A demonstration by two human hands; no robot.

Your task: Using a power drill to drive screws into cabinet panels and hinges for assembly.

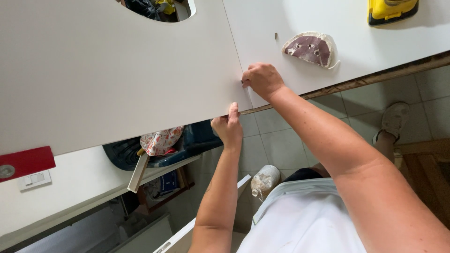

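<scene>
White panel (117,70) lies flat, overhanging the near edge of the white surface (365,51). Left hand (227,127) in a clamped grip on the panel's near corner, thumb on top, fingers underneath. Right hand (262,78) curled, fingertips pressed at the panel's right edge; whether it pinches anything, cannot tell. Worn sanding pad (310,48) and yellow tool (391,10) beyond

A worn half-round sanding pad (310,48), maroon with small holes, lies on the white table (356,56), well apart from a yellow tool (391,9) at the far edge. A tiny dark screw (275,35) sits near the pad. Below, a dark plastic crate (187,143) holds a patterned cloth bag (161,139), and a pale plastic bottle (265,180) stands on the tiled floor (281,145). A red block (26,161) shows at the left.
</scene>
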